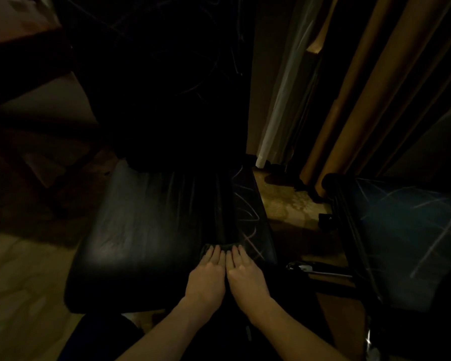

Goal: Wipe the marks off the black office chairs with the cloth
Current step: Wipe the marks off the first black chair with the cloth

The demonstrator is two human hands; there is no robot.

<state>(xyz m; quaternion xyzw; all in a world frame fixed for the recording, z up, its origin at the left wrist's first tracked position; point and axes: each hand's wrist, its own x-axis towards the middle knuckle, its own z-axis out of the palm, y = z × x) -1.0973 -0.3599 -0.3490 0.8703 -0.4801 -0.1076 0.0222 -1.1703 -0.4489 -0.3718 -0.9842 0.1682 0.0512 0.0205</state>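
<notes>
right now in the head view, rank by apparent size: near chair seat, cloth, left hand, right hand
1. near chair seat
2. left hand and right hand, look alike
3. cloth, mostly hidden under the fingers

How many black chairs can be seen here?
2: one chair under both hands pressing the cloth, another chair at right. Others may be hidden in the dark.
</notes>
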